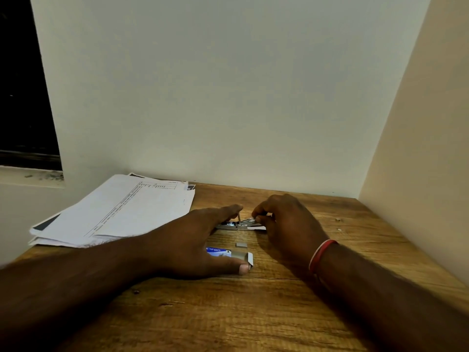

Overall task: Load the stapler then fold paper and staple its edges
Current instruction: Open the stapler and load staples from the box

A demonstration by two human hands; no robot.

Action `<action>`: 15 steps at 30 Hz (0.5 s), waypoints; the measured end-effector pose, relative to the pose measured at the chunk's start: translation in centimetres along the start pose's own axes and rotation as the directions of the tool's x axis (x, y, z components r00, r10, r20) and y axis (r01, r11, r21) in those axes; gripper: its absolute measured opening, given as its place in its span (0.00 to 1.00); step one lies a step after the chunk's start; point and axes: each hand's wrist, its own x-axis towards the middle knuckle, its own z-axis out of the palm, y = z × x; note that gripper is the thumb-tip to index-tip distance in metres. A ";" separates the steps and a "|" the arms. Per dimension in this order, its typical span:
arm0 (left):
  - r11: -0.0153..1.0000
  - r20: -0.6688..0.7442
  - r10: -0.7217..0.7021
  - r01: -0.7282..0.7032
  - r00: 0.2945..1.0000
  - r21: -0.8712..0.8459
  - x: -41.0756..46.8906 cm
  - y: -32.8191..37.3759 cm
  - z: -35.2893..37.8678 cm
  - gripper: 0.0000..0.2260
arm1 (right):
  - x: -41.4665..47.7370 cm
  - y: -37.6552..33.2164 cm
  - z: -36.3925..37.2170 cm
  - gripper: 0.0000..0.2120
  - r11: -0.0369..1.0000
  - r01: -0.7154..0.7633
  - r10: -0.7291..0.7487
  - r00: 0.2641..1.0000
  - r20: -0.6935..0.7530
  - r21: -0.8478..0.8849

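Evidently loading: the stapler [237, 225] lies opened on the tabletop [253, 313], pinned by the left hand [198, 237], its grip flat and holding nothing, while the right hand [286, 222], grip narrow, pinches its metal top. The staple box [220, 252] sits close; paper [121, 212] waits left; walls [228, 97] hem back and right.

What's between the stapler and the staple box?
One short staple strip on the bare table, apart from both the stapler and the box; head view.
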 end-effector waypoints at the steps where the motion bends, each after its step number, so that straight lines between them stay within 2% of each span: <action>1: 1.000 -0.003 0.004 -0.004 1.000 0.004 0.0 0.0 0.0 0.56 | 0.0 0.1 0.0 0.08 1.000 0.008 -0.008 1.000 0.004 0.003; 7: 1.000 -0.009 0.014 -0.014 1.000 0.000 0.1 -0.2 0.1 0.55 | -0.2 0.7 -0.2 0.13 0.997 0.055 -0.054 0.998 -0.027 0.058; 10: 1.000 -0.018 0.024 -0.024 1.000 -0.010 0.1 -0.2 0.2 0.54 | -0.2 0.4 0.1 0.15 0.990 0.104 -0.106 0.994 0.009 0.095; 15: 1.000 -0.012 0.028 -0.028 1.000 0.014 0.2 -0.3 0.4 0.54 | -0.3 0.2 0.6 0.16 0.987 0.101 -0.112 0.991 0.080 0.128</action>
